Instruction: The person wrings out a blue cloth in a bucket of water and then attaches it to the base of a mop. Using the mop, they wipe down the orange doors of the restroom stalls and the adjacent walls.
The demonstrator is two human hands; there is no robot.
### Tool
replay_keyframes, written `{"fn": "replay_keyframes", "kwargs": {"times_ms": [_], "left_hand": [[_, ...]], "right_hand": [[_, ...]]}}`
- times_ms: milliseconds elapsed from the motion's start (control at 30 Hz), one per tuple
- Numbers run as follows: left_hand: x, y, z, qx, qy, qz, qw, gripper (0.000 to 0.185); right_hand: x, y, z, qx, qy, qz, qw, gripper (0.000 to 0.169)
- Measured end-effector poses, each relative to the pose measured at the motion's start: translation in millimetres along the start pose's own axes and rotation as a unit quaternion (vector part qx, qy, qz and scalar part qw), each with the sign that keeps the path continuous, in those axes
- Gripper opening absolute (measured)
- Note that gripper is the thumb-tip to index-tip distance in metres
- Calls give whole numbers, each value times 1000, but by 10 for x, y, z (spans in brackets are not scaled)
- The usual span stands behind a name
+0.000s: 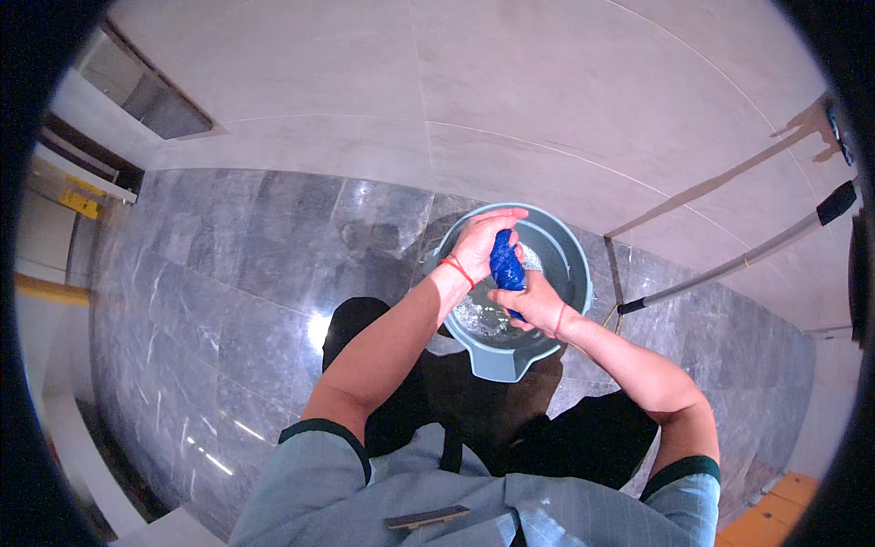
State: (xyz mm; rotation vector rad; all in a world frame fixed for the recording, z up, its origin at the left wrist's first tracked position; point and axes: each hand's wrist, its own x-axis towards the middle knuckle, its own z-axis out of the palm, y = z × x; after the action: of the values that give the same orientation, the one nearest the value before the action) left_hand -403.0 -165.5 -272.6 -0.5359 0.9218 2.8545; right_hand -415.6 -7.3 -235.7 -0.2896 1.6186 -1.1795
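A blue wet cloth, twisted into a tight roll, is held between my two hands above a grey-green plastic bucket. My left hand, with a red cord at the wrist, grips the cloth's upper end. Around its lower end my right hand is closed, and a short blue tip shows below the fingers. Water with bubbles lies in the bucket beneath. The bucket stands on the tiled floor in front of me, its spout turned towards my body.
A grey pole with black ends slants up at the right, its lower end near the floor beside the bucket. A pale tiled wall rises behind the bucket. Orange blocks lie at the lower right. A doorway opens at the far left.
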Motion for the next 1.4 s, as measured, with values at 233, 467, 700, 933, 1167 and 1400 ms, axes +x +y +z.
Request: {"fn": "replay_keyframes", "kwargs": {"times_ms": [233,467,700,933,1167,1400], "left_hand": [[53,-266,36,313,123,157,929,20],[44,-310,74,325,122,163,924,17],[-155,272,151,-73,-115,6,991,42],[-409,397,449,-122,-253,75,957,71],[-316,388,277,-92,-125,55,986,35],[-104,145,176,77,39,87,992,22]], "right_hand": [[393,391,-61,-359,112,-103,921,32],[349,385,-249,-316,82,-43,944,44],[-125,-321,-444,126,-184,89,971,19],[-186,-287,-250,319,-392,67,860,21],[-138,-252,-108,378,-286,58,878,24],[88,-77,-25,91,-31,66,993,25]]}}
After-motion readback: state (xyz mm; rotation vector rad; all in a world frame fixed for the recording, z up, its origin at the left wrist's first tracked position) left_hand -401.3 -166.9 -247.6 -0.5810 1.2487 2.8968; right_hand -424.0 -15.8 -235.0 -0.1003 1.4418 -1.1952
